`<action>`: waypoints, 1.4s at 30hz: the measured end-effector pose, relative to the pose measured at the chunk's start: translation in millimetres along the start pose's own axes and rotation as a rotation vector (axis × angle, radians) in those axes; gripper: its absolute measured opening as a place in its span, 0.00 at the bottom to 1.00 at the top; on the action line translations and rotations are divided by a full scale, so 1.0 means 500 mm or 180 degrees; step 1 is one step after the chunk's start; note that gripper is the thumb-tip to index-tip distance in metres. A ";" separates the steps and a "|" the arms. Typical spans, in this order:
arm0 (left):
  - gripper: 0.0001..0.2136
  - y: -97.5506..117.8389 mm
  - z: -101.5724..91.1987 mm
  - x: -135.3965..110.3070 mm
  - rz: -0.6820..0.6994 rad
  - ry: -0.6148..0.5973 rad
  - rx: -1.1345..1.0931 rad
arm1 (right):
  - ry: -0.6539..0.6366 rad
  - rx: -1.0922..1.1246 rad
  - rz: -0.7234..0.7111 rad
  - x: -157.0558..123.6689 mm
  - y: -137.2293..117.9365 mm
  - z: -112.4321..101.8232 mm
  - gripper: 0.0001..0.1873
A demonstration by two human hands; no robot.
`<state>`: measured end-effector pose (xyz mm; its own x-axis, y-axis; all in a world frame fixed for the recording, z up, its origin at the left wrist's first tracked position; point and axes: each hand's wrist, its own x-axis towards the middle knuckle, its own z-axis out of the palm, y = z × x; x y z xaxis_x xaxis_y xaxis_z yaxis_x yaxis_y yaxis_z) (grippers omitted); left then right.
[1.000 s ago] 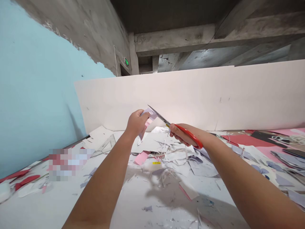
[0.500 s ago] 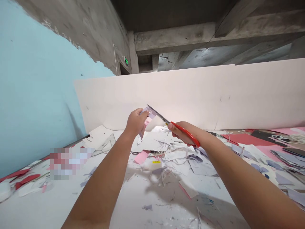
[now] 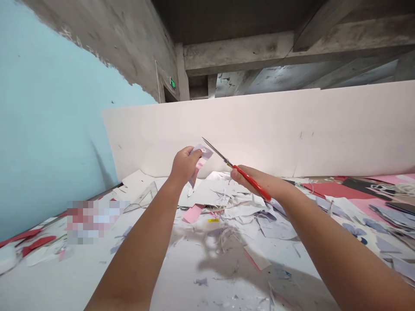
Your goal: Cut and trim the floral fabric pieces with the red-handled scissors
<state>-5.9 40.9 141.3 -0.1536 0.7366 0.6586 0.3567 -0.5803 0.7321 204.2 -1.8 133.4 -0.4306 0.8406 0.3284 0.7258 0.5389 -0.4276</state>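
My left hand (image 3: 184,166) is raised above the table, pinching a small pale lilac and pink piece of paper (image 3: 202,155). Its fingers are closed on the paper's left side. My right hand (image 3: 251,183) grips red-handled scissors (image 3: 238,170), whose metal blades point up and left. The blade tips sit just right of the paper's top edge, close to it. Both forearms reach forward over the littered white table (image 3: 97,276).
Paper scraps (image 3: 240,211) in white, pink and lilac cover the table's middle. Red and pink sheets (image 3: 337,190) lie at the right. A white board (image 3: 292,129) stands upright behind the table. A light blue wall (image 3: 48,129) runs along the left.
The scissors have drawn slightly right and up, off the paper, with the blades now beside its edge. My left hand has stayed almost still.
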 end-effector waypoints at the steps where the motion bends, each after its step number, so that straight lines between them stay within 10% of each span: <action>1: 0.11 0.001 0.000 -0.001 0.0009 0.0002 0.0004 | -0.0042 0.0013 -0.0050 0.001 0.002 0.000 0.28; 42: 0.10 -0.004 0.002 0.000 0.0000 -0.0027 0.0022 | -0.0309 0.0431 0.0896 -0.001 -0.020 -0.006 0.36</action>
<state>-5.8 42.4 139.4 -0.1459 0.7395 0.6572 0.3630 -0.5779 0.7309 198.9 -7.5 140.0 -0.2770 0.9554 0.1024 0.7485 0.2813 -0.6004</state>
